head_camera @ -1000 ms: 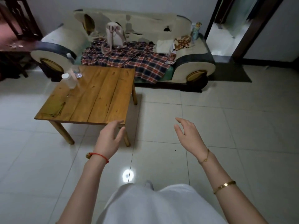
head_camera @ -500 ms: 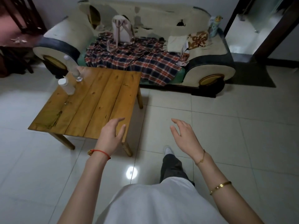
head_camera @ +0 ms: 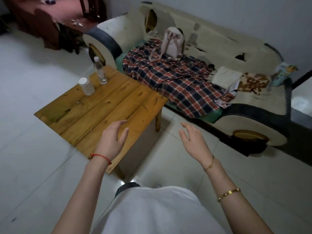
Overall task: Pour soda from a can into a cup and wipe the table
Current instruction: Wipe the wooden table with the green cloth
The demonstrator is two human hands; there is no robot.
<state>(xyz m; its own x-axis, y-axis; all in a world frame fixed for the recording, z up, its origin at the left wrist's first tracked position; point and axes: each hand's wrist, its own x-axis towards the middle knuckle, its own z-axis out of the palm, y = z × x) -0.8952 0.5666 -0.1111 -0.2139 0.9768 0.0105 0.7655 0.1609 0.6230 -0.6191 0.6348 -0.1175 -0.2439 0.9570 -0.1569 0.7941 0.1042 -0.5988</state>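
Note:
A low wooden table (head_camera: 94, 107) stands on the tiled floor in front of a sofa. On its far left corner are a clear plastic bottle (head_camera: 100, 70) and a shorter white-capped container (head_camera: 86, 86). I see no can, cup or cloth on the table. My left hand (head_camera: 113, 141) hovers over the table's near right corner, fingers relaxed and holding nothing. My right hand (head_camera: 193, 141) hangs over the floor to the right of the table, fingers spread, also holding nothing.
A cream sofa (head_camera: 202, 39) with a plaid blanket (head_camera: 175, 81), a pale bag (head_camera: 170, 44) and folded cloths (head_camera: 226, 76) runs behind the table. Dark wooden furniture (head_camera: 42, 22) stands at the far left. White floor tiles (head_camera: 33, 149) surround the table.
The view has tilted and moved closer to the table. My left hand is now above the table's near corner. Both hands stay relaxed and hold nothing.

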